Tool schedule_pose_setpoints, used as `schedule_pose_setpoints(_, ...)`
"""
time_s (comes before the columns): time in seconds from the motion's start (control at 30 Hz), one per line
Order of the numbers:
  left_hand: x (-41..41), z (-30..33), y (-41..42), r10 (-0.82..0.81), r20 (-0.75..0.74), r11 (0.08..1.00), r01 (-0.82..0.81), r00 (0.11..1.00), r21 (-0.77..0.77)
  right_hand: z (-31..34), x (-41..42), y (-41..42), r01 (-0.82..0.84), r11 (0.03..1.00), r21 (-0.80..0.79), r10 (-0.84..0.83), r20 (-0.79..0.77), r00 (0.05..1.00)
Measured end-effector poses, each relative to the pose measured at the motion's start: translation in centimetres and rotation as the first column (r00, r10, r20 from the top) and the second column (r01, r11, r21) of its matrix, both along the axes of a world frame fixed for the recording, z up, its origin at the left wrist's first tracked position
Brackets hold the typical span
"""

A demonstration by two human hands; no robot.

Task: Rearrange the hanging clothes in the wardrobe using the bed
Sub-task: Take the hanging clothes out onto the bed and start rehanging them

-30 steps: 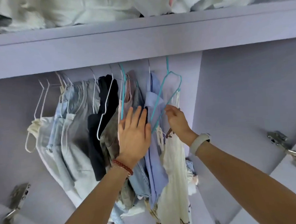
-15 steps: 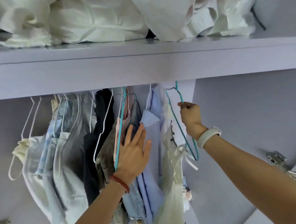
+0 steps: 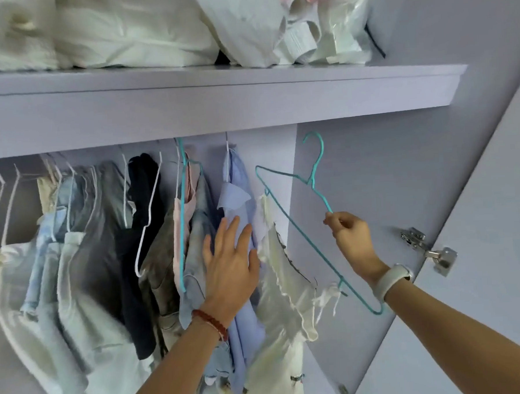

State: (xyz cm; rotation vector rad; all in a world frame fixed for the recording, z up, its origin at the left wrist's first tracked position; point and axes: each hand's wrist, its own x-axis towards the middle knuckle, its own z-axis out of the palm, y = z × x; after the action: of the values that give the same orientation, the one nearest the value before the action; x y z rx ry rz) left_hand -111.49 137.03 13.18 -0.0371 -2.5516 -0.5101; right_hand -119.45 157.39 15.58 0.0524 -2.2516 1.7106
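the right hand (image 3: 349,235) is pinching the teal hanger (image 3: 303,236) by its upper arm, just below the neck, with fingers and thumb curled round the thin wire. the hanger is tilting steeply, its hook (image 3: 315,147) pointing up, free in the air and well to the right of the light blue shirt (image 3: 237,198); no rail is visible. a cream garment (image 3: 283,283) is draping from the hanger's lower bar, right beside the blue shirt, its thin straps dangling near the hanger's low end.

the left hand (image 3: 230,266) is lying flat with straight fingers spread, pressing on the blue shirt and holding nothing, apparently keeping the row of clothes (image 3: 105,250) left of that shirt from swinging.

the hanger is looking light and stiff but slick, so a pinch on one arm is likely letting it pivot; the neck under the hook would probably be a steadier place to hold. the cream garment seems soft, thin and light, hanging loosely, and at this tilt it could slide off toward the low end. its weight is probably trivial for one hand.
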Motion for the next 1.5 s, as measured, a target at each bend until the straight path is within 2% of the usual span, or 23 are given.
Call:
schedule_pose_setpoints(0.13,0.3,0.9,3.2,-0.149,-0.118,0.988,0.151,0.982,0.01,-1.0,5.0,6.8,0.078,0.95,0.303,-0.06,-0.067,0.996)
schedule_pose_setpoints(0.23,0.2,0.7,7.0,-0.234,-0.113,0.972,0.232,0.966,-0.027,-1.0,10.1,12.2,0.181,0.864,0.47,-0.138,-0.124,0.983)
schedule_pose_setpoints(0.3,-0.2,0.7,10.0,-0.355,-0.055,0.934,0.352,0.933,-0.057,-0.6,13.6,15.7,0.239,0.814,0.529,-0.183,-0.157,0.97)
schedule_pose_setpoints(0.37,0.0,0.1,13.6,-0.526,0.078,0.846,0.53,0.847,-0.06,-0.4,17.4,19.1,0.306,0.754,0.581,-0.245,-0.183,0.952)
schedule_pose_setpoints(0.47,2.6,-1.5,19.3,-0.673,0.178,0.735,0.676,0.718,0.053,-0.9,23.5,24.3,0.411,0.602,0.684,-0.4,-0.187,0.897)
schedule_pose_setpoints(0.57,6.1,-2.8,25.1,-0.835,0.152,0.55,0.806,0.529,0.218,-2.5,30.0,28.8,0.512,0.492,0.704,-0.581,-0.173,0.796)
schedule_pose_setpoints(0.63,8.7,-3.3,29.2,-0.89,0.151,0.455,0.858,0.431,0.237,-4.0,34.5,31.5,0.578,0.429,0.694,-0.675,-0.179,0.716)
schedule_pose_setpoints(0.8,15.4,-3.1,40.0,-0.96,0.117,0.276,0.93,0.254,0.242,-5.4,44.3,38.0,0.742,0.248,0.623,-0.849,-0.23,0.476)
schedule_pose_setpoints(0.9,19.3,-2.1,47.2,-0.987,0.065,0.158,0.954,0.146,0.256,-4.9,49.2,43.0,0.815,0.094,0.572,-0.901,-0.299,0.314)
schedule_pose_setpoints(0.97,22.0,-1.7,52.0,-0.994,0.009,0.104,0.953,0.106,0.285,-4.6,52.1,46.3,0.827,0.019,0.562,-0.916,-0.322,0.24)
schedule_pose_setpoints(1.03,24.8,-1.5,57.6,-0.991,-0.005,0.125,0.953,0.132,0.277,-4.1,55.3,49.9,0.826,-0.067,0.56,-0.927,-0.341,0.156)
schedule_pose_setpoints(1.1,26.6,-1.4,63.4,-0.981,-0.005,0.187,0.95,0.194,0.252,-3.8,57.7,53.3,0.809,-0.104,0.579,-0.943,-0.316,0.105)
schedule_pose_setpoints(1.17,27.2,-1.3,68.6,-0.964,-0.007,0.263,0.952,0.267,0.157,-3.6,59.2,56.2,0.767,-0.074,0.637,-0.949,-0.281,0.143)
schedule_pose_setpoints(1.23,26.8,-1.6,72.6,-0.941,0.009,0.339,0.938,0.339,0.071,-3.6,59.6,58.3,0.732,-0.025,0.681,-0.935,-0.275,0.224)
schedule_pose_setpoints(1.33,25.7,-1.3,76.9,-0.921,0.001,0.388,0.918,0.389,0.086,-2.9,58.7,61.1,0.772,0.094,0.629,-0.915,-0.251,0.316)
schedule_pose_setpoints(1.43,24.5,1.3,80.5,-0.895,-0.102,0.42,0.897,0.435,0.136,-0.7,56.2,64.8,0.875,0.133,0.465,-0.928,-0.25,0.274)
schedule_pose_setpoints(1.5,23.4,3.8,82.5,-0.862,-0.171,0.454,0.877,0.478,0.159,1.3,54.0,67.1,0.921,0.144,0.361,-0.916,-0.303,0.262)
